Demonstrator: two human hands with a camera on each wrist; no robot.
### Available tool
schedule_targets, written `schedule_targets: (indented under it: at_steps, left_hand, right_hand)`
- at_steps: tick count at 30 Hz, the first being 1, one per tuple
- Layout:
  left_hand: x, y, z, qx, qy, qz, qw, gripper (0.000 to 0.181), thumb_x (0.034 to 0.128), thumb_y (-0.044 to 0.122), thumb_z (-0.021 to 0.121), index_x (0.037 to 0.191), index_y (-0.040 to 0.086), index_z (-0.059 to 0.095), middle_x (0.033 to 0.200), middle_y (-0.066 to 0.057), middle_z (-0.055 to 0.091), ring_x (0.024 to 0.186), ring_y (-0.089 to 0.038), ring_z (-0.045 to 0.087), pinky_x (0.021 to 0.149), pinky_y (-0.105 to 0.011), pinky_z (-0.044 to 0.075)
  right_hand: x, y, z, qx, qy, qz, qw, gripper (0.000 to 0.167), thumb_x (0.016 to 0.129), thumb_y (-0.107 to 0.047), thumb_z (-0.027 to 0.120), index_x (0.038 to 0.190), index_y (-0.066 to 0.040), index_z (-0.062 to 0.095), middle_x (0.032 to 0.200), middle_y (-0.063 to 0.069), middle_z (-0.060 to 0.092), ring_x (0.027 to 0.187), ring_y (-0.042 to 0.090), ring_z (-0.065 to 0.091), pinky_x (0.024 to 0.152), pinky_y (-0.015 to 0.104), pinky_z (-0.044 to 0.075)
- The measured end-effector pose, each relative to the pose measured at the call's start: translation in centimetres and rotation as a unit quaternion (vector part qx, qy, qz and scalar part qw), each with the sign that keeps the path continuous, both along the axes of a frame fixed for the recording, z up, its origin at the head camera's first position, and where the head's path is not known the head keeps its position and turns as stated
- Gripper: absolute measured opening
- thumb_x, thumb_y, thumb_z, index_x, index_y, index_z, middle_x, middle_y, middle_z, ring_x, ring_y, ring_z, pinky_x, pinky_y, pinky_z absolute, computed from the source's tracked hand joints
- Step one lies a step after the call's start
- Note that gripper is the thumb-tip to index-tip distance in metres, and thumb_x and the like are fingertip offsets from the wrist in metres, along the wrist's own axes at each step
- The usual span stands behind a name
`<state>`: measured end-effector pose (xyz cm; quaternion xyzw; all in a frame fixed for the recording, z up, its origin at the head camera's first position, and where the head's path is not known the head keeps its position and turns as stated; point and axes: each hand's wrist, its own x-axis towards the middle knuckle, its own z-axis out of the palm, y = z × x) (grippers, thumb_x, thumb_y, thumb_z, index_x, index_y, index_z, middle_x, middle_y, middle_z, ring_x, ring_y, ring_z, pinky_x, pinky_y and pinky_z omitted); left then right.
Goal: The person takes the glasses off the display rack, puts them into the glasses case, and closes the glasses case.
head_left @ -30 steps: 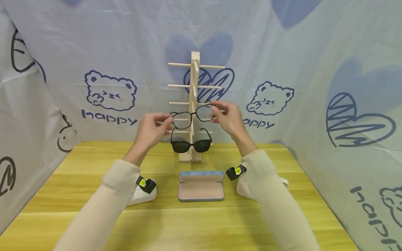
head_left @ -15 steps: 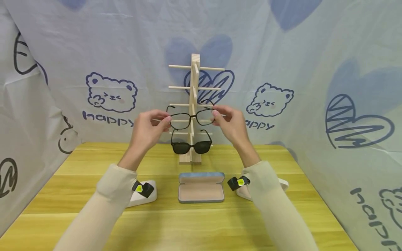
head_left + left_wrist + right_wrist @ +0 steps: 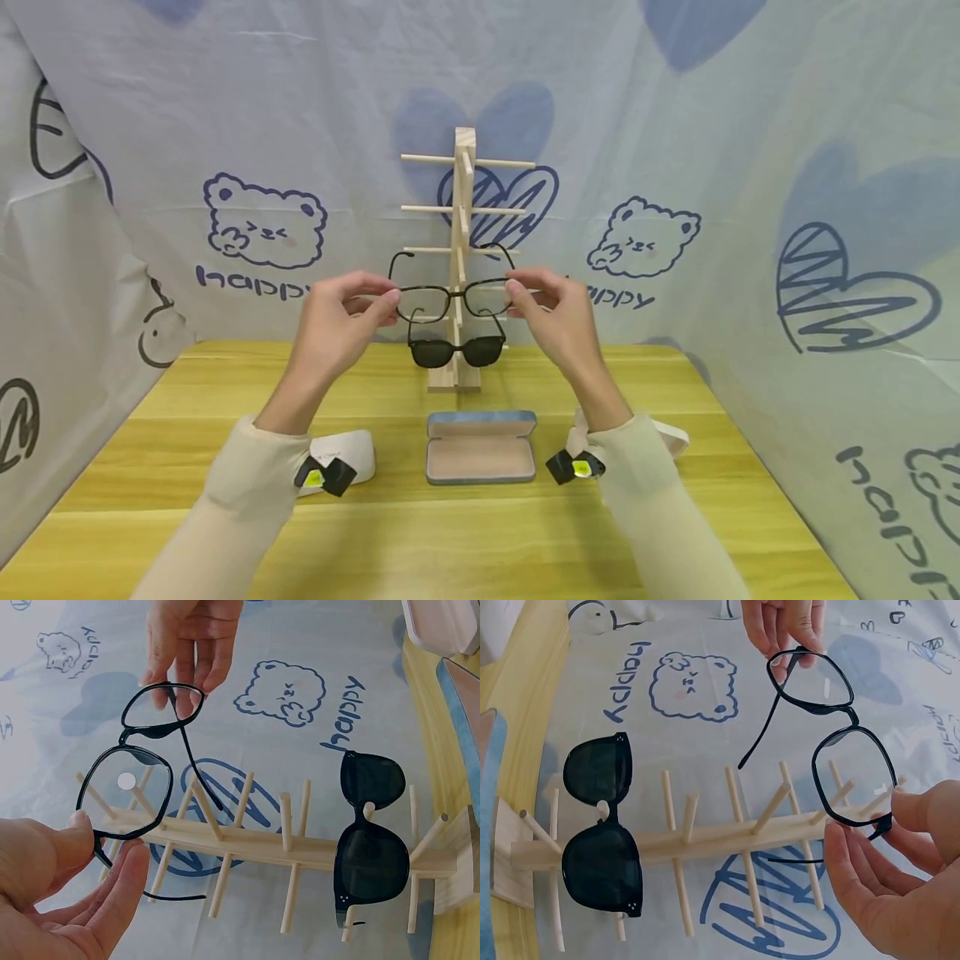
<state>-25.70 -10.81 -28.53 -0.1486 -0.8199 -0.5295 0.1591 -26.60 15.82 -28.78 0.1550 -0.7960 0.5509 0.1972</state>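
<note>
Both hands hold black-framed clear glasses (image 3: 457, 294) in front of the wooden rack (image 3: 464, 183), lenses facing the head camera and temples pointing back. My left hand (image 3: 337, 321) pinches the frame's left end between thumb and fingers. At the other end, my right hand (image 3: 558, 321) grips the frame the same way. Both wrist views show a gap between these glasses and the rack's pegs. Dark sunglasses (image 3: 431, 353) rest on a low peg of the rack, just beneath the held pair in the head view.
An open blue case (image 3: 480, 460) with a pale lining lies on the wooden table (image 3: 465, 542) before the rack. A white case (image 3: 352, 454) sits by the left cuff; another pale case (image 3: 672, 437) is partly behind the right sleeve. Printed cloth hangs behind.
The held glasses have come down and toward the camera, turning from tilted to nearly level, and their temples now show spread open. Both hands moved with them, slightly farther apart. The sunglasses stayed put.
</note>
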Motion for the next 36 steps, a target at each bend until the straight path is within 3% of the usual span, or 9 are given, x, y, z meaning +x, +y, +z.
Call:
schedule_targets:
  at_steps: [7, 12, 16, 23, 29, 36]
  left_hand:
    - [1.5, -0.5, -0.8, 0.003, -0.004, -0.018, 0.9998, 0.023, 0.1007, 0.022, 0.069, 0.116, 0.006, 0.074, 0.104, -0.019, 0.078, 0.087, -0.016, 0.078, 0.073, -0.019, 0.057]
    - [2.2, -1.0, -1.8, 0.013, -0.016, -0.040, 0.9990, 0.024, 0.0993, 0.018, 0.071, 0.120, 0.006, 0.072, 0.115, -0.017, 0.075, 0.085, -0.009, 0.076, 0.080, -0.019, 0.060]
    - [2.6, -1.2, -2.3, 0.037, -0.037, -0.065, 0.9965, 0.036, 0.0974, 0.013, 0.073, 0.132, 0.006, 0.065, 0.125, -0.017, 0.069, 0.087, -0.007, 0.075, 0.080, -0.024, 0.063]
    - [3.1, -1.5, -3.0, 0.063, -0.087, -0.085, 0.9906, 0.066, 0.0955, 0.009, 0.073, 0.156, 0.010, 0.045, 0.132, -0.022, 0.066, 0.088, -0.004, 0.074, 0.083, -0.024, 0.063]
    - [3.3, -1.6, -3.8, 0.045, -0.123, -0.091, 0.9872, 0.065, 0.0969, 0.013, 0.072, 0.156, 0.012, 0.045, 0.133, -0.016, 0.063, 0.089, -0.004, 0.073, 0.086, -0.020, 0.059]
    - [3.2, -1.3, -4.7, 0.029, -0.123, -0.096, 0.9873, 0.061, 0.0970, 0.013, 0.073, 0.154, 0.010, 0.049, 0.130, -0.014, 0.064, 0.090, -0.006, 0.074, 0.084, -0.023, 0.061]
  right_hand:
    - [1.7, 0.4, -0.6, -0.001, -0.021, 0.013, 0.9997, 0.047, 0.102, -0.022, 0.066, 0.146, -0.007, 0.056, 0.124, 0.019, 0.072, 0.090, 0.030, 0.077, 0.084, 0.030, 0.064]
    - [2.9, 0.8, -1.2, 0.000, -0.061, 0.033, 0.9976, 0.059, 0.103, -0.020, 0.065, 0.157, -0.009, 0.043, 0.133, 0.015, 0.069, 0.089, 0.017, 0.077, 0.093, 0.035, 0.062]
    - [3.8, 1.1, -1.9, -0.007, -0.080, 0.040, 0.9960, 0.059, 0.102, -0.018, 0.066, 0.156, -0.009, 0.044, 0.132, 0.016, 0.069, 0.086, 0.008, 0.074, 0.094, 0.037, 0.062]
    - [4.5, 1.1, -3.2, -0.034, -0.087, 0.060, 0.9938, 0.059, 0.100, -0.010, 0.066, 0.154, -0.003, 0.046, 0.124, 0.023, 0.067, 0.090, 0.009, 0.072, 0.088, 0.038, 0.064]
    - [4.9, 1.2, -4.4, -0.040, -0.100, 0.066, 0.9920, 0.058, 0.101, -0.011, 0.065, 0.154, -0.003, 0.045, 0.126, 0.023, 0.065, 0.091, 0.007, 0.071, 0.086, 0.026, 0.063]
    - [5.0, 1.3, -5.8, -0.057, -0.092, 0.065, 0.9920, 0.052, 0.101, -0.009, 0.065, 0.149, 0.004, 0.050, 0.125, 0.027, 0.065, 0.094, 0.010, 0.071, 0.085, 0.023, 0.062]
